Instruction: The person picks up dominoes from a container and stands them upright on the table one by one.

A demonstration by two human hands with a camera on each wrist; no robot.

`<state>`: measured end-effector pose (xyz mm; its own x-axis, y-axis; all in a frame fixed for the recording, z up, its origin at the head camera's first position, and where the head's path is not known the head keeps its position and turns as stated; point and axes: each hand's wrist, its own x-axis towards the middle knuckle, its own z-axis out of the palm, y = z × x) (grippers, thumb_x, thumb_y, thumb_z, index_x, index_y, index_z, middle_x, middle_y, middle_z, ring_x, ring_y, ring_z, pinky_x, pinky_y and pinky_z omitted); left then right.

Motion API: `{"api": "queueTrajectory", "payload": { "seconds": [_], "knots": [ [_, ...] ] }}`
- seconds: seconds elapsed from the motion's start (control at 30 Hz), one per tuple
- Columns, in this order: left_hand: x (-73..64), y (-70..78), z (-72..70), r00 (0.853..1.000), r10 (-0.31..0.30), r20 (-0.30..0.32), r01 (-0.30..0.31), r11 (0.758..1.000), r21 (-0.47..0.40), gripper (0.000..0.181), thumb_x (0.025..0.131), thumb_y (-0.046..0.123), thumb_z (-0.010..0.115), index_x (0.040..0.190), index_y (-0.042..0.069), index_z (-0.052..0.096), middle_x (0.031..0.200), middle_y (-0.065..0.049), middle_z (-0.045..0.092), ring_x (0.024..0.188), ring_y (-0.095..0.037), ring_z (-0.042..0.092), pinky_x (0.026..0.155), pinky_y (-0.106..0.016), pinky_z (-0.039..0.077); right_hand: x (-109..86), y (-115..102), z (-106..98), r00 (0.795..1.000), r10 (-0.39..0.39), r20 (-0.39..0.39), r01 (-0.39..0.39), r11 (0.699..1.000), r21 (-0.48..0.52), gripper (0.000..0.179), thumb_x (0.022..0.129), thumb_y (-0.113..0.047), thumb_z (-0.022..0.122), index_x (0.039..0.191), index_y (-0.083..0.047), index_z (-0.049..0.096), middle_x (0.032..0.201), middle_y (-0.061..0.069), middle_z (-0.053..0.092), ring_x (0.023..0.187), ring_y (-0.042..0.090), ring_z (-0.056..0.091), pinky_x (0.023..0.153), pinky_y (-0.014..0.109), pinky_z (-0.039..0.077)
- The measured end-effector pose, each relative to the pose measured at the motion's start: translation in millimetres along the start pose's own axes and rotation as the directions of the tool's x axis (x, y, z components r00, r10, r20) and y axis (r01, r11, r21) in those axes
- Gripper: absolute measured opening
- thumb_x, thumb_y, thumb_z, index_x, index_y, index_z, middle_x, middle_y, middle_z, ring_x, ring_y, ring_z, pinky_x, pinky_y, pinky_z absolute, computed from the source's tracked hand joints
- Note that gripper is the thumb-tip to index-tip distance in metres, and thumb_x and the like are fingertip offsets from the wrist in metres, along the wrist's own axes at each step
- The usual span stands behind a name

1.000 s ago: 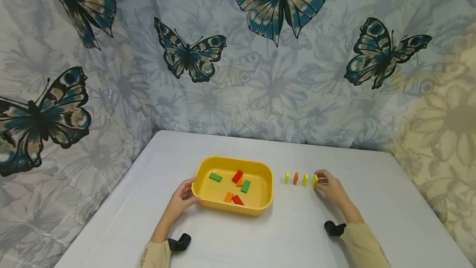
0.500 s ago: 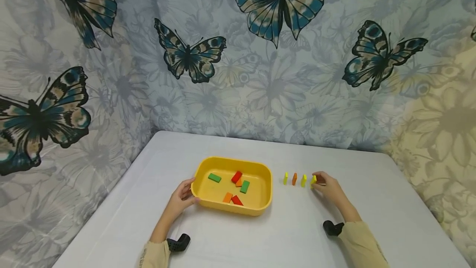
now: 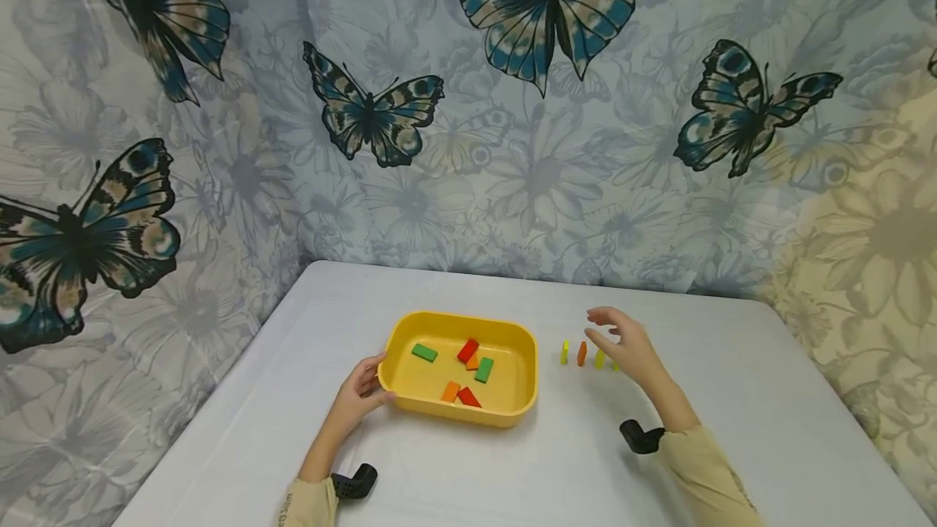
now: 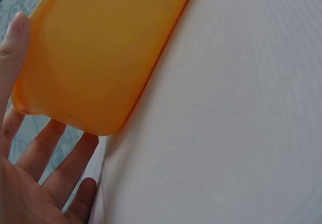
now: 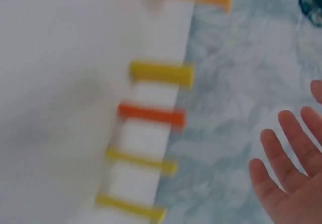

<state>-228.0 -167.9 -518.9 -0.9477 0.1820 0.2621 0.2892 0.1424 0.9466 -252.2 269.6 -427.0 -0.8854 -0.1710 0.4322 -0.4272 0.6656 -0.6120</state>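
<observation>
A yellow tray (image 3: 457, 411) sits on the white table with several red, orange and green domino blocks lying flat inside. My left hand (image 3: 357, 393) holds the tray's left end, fingertips on its end wall and thumb at the near corner. To the tray's right, a row of upright dominoes stands: a yellow one (image 3: 564, 352), an orange one (image 3: 581, 354) and two more yellow ones, the last partly hidden behind my hand. My right hand (image 3: 628, 344) hovers over the row's right end with fingers apart and nothing in them. The right wrist view shows the dominoes (image 5: 151, 115) blurred.
A white cloth covers the table (image 3: 527, 478). Behind and to the left hangs a butterfly-patterned curtain (image 3: 542, 177). A black wrist device (image 3: 355, 481) is on the left arm, and another black device (image 3: 641, 436) on the right.
My right hand has let go of the rightmost yellow domino, which stays standing, and has risen up and to the left. My left hand and the tray have hardly moved.
</observation>
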Motion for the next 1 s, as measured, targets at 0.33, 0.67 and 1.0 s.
{"api": "queueTrajectory", "payload": {
  "seconds": [0.33, 0.67, 1.0],
  "knots": [
    [-0.4, 15.9, 2.9, 1.0, 0.003, 0.018, -0.003, 1.0, 0.0, 0.062, 0.074, -0.002, 0.07, 0.128, -0.007, 0.041, 0.126, -0.026, 0.045, 0.106, -0.041, 0.048, 0.089, -0.045, 0.039, 22.2, -60, 79, 0.973, -0.13, 0.19, 0.102, 0.983, 0.151, 0.02, 0.085, -0.007, 0.062, 0.101, 0.004, 0.061, 0.094, 0.011, 0.062, 0.085, 0.024, 0.058, 0.07, 0.038, 0.049],
    [-3.6, 26.4, 5.9, 1.0, 0.004, 0.031, -0.005, 1.0, 0.022, 0.062, 0.074, -0.002, 0.07, 0.128, -0.009, 0.04, 0.125, -0.027, 0.044, 0.105, -0.041, 0.048, 0.087, -0.051, 0.037, 24.0, -77, 151, 0.789, -0.263, 0.555, 0.283, 0.958, 0.051, 0.03, 0.079, -0.012, 0.07, 0.105, -0.001, 0.059, 0.101, 0.01, 0.056, 0.09, 0.022, 0.053, 0.082, 0.028, 0.043],
    [-2.1, 26.9, 3.3, 1.0, 0.016, 0.016, -0.017, 1.0, 0.02, 0.061, 0.073, -0.005, 0.07, 0.126, -0.009, 0.041, 0.123, -0.027, 0.047, 0.104, -0.042, 0.048, 0.088, -0.05, 0.037, 20.8, -88, 157, 0.677, -0.37, 0.637, 0.587, 0.794, -0.162, 0.01, 0.08, -0.022, 0.069, 0.087, -0.016, 0.068, 0.087, -0.002, 0.053, 0.08, 0.012, 0.048, 0.073, 0.018, 0.04]
  ]
}}
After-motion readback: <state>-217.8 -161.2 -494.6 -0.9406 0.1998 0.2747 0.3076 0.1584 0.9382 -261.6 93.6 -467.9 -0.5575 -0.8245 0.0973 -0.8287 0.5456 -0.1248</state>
